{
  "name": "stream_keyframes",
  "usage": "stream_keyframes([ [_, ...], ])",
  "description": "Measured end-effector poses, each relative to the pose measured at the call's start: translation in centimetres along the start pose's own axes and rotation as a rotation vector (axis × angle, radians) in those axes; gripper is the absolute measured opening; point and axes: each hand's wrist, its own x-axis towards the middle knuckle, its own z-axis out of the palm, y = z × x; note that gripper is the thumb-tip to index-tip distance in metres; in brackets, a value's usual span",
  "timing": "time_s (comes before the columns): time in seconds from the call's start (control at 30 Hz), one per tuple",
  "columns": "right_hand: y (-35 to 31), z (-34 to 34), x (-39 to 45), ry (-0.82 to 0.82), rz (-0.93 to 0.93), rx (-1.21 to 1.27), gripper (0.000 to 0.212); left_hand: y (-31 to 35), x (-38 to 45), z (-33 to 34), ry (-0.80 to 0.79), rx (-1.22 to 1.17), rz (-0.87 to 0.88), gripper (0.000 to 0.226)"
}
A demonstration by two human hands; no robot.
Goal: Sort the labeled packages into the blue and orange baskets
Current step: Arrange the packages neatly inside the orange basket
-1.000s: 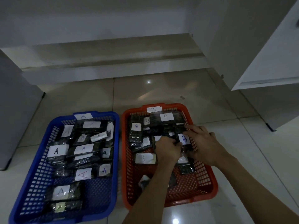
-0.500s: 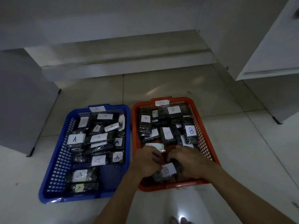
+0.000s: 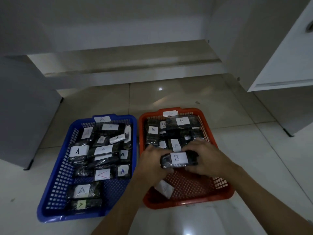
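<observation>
Left hand (image 3: 152, 161) and right hand (image 3: 205, 159) grip a B package (image 3: 177, 159) by its ends. Fingers curl round it, above the orange basket (image 3: 194, 201).

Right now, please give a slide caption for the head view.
Both hands hold a B package over the orange basket.

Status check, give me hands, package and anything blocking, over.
Left hand and right hand both grip the B package. Held over the orange basket. Nothing blocking; open mesh below.
</observation>
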Motion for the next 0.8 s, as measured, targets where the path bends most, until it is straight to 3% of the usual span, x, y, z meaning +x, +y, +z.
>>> stream_keyframes([
  [0.13,2.0,-1.7,3.2,0.071,0.021,-0.011,0.048,-0.5,4.5,-0.6,0.069,0.176,0.02,0.051],
  [0.33,3.6,-1.3,7.0,0.002,0.016,-0.044,0.035,-2.2,8.5,-0.3,0.023,0.374,-0.019,0.055],
  [0.53,4.4,1.2,7.2,0.053,0.067,-0.002,0.049,-3.9,8.7,0.3,0.035,0.369,-0.027,0.051],
  [0.63,4.7,1.8,6.9,0.077,0.047,0.025,0.047,-4.3,8.8,0.3,0.084,0.273,-0.014,0.053],
  [0.7,5.1,2.1,6.7,0.061,0.016,0.037,0.044,-4.6,8.7,0.0,0.14,0.168,-0.014,0.062],
  [0.8,5.3,2.3,6.6,0.081,0.026,0.033,0.042,-4.8,8.5,-0.9,-0.034,0.153,-0.053,0.089],
])
